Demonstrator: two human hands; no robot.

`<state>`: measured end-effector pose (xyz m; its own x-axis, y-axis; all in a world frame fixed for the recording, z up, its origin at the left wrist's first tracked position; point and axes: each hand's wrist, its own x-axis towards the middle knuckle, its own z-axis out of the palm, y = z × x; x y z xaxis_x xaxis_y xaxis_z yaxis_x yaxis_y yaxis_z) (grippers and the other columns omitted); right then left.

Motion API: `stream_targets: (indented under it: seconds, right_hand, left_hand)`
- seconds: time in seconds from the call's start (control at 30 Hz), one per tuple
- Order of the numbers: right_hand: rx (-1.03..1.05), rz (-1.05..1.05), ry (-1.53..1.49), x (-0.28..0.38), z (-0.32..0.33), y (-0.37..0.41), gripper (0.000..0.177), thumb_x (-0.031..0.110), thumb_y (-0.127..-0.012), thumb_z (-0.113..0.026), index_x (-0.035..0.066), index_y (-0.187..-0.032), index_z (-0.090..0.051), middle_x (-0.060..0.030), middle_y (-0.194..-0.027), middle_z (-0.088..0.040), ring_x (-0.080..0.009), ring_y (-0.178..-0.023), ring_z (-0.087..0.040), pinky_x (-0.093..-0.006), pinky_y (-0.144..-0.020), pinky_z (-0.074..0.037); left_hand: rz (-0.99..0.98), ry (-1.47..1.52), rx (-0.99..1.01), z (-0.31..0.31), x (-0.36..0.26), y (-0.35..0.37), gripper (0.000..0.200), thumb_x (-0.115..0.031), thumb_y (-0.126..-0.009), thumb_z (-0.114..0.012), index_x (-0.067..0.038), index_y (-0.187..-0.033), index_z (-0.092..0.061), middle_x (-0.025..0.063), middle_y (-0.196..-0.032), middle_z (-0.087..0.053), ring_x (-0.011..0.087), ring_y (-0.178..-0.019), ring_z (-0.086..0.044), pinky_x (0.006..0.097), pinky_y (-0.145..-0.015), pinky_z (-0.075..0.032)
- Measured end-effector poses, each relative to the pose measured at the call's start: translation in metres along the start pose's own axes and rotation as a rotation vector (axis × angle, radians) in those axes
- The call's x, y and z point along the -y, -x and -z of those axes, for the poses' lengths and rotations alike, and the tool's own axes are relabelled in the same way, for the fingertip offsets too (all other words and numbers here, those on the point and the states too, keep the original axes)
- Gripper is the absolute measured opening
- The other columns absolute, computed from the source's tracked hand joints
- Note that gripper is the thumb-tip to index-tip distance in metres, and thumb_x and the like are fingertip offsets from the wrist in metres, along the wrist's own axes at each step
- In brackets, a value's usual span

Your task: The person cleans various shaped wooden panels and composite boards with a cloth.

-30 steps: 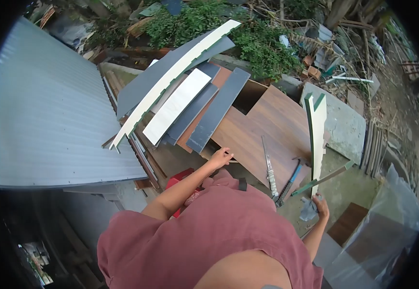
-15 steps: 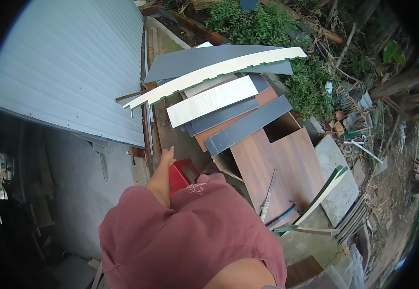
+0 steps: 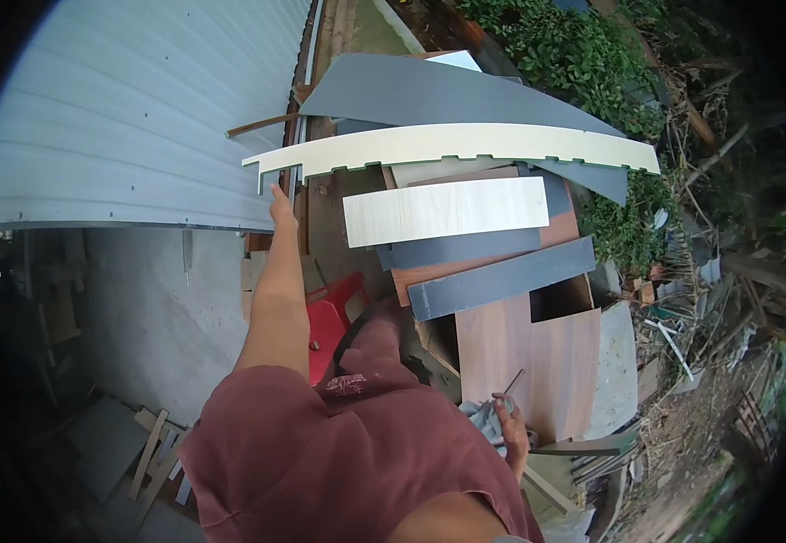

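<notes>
My left hand (image 3: 281, 208) is at the end of my outstretched arm, just below the left end of a long cream notched strip (image 3: 447, 142). A finger points up; contact with the strip is unclear. Near the lower right, my right hand (image 3: 512, 430) has its fingers bent together beside a crumpled grey item (image 3: 485, 422) and a thin metal tool (image 3: 515, 380). What it grips is partly hidden. Under the strip lie a white wood-grain board (image 3: 447, 210) and a dark grey board (image 3: 501, 279). A brown wood-grain panel (image 3: 492, 348) is nearest my right hand.
A corrugated metal sheet (image 3: 131, 118) fills the upper left, its lower edge over a grey floor (image 3: 149, 317). A red plastic stool (image 3: 325, 326) stands by my leg. Green plants (image 3: 547, 54) and scattered debris (image 3: 673, 348) border the right side.
My left arm has reached farther up, toward the notched strip's left end. My right hand has come into view over the brown panel, with the crumpled grey item beside it. The camera view has turned.
</notes>
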<state>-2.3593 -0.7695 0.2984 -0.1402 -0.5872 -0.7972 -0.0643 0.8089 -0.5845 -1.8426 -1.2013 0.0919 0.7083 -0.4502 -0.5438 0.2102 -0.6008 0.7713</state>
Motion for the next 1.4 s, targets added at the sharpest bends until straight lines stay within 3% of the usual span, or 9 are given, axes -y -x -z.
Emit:
stream_targets:
  seconds: [0.07, 0.17, 0.3, 0.33, 0.47, 0.6, 1.0, 1.23, 1.4]
  right_hand:
    - [-0.137, 0.158, -0.131, 0.045, 0.005, -0.054, 0.042, 0.032, -0.089, -0.057, 0.003, -0.119, -0.051, -0.0088, -0.097, -0.060, -0.0156, -0.092, -0.055, -0.0280, -0.083, -0.043]
    - [-0.042, 0.255, -0.622, 0.128, 0.007, -0.132, 0.052, 0.027, -0.088, -0.055, 0.003, -0.132, -0.039, -0.0178, -0.119, -0.054, -0.0241, -0.109, -0.053, -0.0339, -0.096, -0.040]
    - [0.032, 0.209, -0.992, 0.231, -0.009, -0.232, 0.050, 0.026, -0.086, -0.059, 0.005, -0.129, -0.045, -0.0093, -0.123, -0.054, -0.0232, -0.112, -0.052, -0.0376, -0.099, -0.038]
    - [0.031, 0.167, -1.022, 0.249, -0.013, -0.258, 0.044, 0.027, -0.084, -0.061, 0.007, -0.122, -0.051, -0.0071, -0.118, -0.057, -0.0224, -0.109, -0.054, -0.0382, -0.097, -0.041]
    - [0.156, 0.066, -1.151, 0.281, -0.014, -0.368, 0.035, 0.028, -0.083, -0.062, 0.006, -0.110, -0.056, -0.0090, -0.110, -0.060, -0.0251, -0.102, -0.057, -0.0425, -0.094, -0.044]
    - [0.113, -0.022, -1.142, 0.312, -0.023, -0.401, 0.034, 0.030, -0.088, -0.057, 0.005, -0.111, -0.056, -0.0103, -0.113, -0.059, -0.0264, -0.103, -0.057, -0.0429, -0.094, -0.045]
    - [-0.129, -0.204, -0.854, 0.341, -0.030, -0.437, 0.034, 0.039, -0.088, -0.059, 0.008, -0.102, -0.059, -0.0056, -0.100, -0.063, -0.0208, -0.089, -0.062, -0.0406, -0.083, -0.050]
    - [-0.190, -0.187, -0.781, 0.332, -0.030, -0.427, 0.033, 0.036, -0.086, -0.062, 0.007, -0.102, -0.060, -0.0068, -0.100, -0.064, -0.0201, -0.087, -0.062, -0.0381, -0.080, -0.051]
    - [-0.024, -0.061, -0.901, 0.321, -0.032, -0.418, 0.028, 0.028, -0.092, -0.055, 0.001, -0.101, -0.059, -0.0109, -0.098, -0.064, -0.0216, -0.084, -0.064, -0.0360, -0.078, -0.054]
  left_hand:
    - [0.022, -0.119, 0.115, -0.006, -0.031, 0.014, 0.099, -0.072, -0.081, -0.040, 0.016, -0.127, -0.036, 0.0236, -0.133, -0.043, 0.0280, -0.123, -0.043, 0.0368, -0.101, -0.033]
    - [0.124, -0.024, 0.203, -0.029, -0.024, -0.042, 0.102, -0.073, -0.079, -0.042, 0.015, -0.129, -0.030, 0.0247, -0.131, -0.042, 0.0346, -0.121, -0.042, 0.0428, -0.097, -0.038]
    - [0.360, 0.519, 0.150, -0.050, -0.024, -0.077, 0.095, -0.068, -0.080, -0.047, 0.005, -0.135, -0.024, 0.0246, -0.133, -0.039, 0.0335, -0.124, -0.040, 0.0434, -0.099, -0.038]
    - [0.465, 0.671, 0.248, -0.047, -0.008, -0.119, 0.101, -0.068, -0.078, -0.051, 0.000, -0.140, -0.008, 0.0223, -0.141, -0.027, 0.0356, -0.130, -0.030, 0.0481, -0.104, -0.033]
    - [0.518, 0.842, 0.182, -0.060, -0.031, -0.117, 0.082, -0.061, -0.083, -0.051, -0.003, -0.135, -0.025, 0.0184, -0.138, -0.031, 0.0339, -0.125, -0.038, 0.0498, -0.102, -0.036]
    - [0.506, 0.835, 0.149, -0.068, -0.026, -0.135, 0.060, -0.056, -0.088, -0.046, -0.009, -0.125, -0.045, 0.0138, -0.128, -0.048, 0.0312, -0.115, -0.050, 0.0498, -0.096, -0.043]
    - [0.377, 0.642, 0.019, -0.077, -0.041, -0.112, 0.067, -0.061, -0.091, -0.023, -0.008, -0.120, -0.050, 0.0097, -0.115, -0.060, 0.0289, -0.100, -0.061, 0.0462, -0.084, -0.052]
    - [0.285, 0.542, -0.051, -0.058, -0.017, -0.125, 0.074, -0.063, -0.089, -0.018, -0.010, -0.135, -0.039, 0.0103, -0.139, -0.041, 0.0267, -0.122, -0.044, 0.0402, -0.105, -0.032]
    - [0.140, 0.568, -0.079, -0.055, -0.064, -0.032, 0.077, -0.063, -0.089, -0.018, -0.005, -0.139, -0.031, 0.0115, -0.145, -0.031, 0.0290, -0.130, -0.035, 0.0401, -0.109, -0.027]
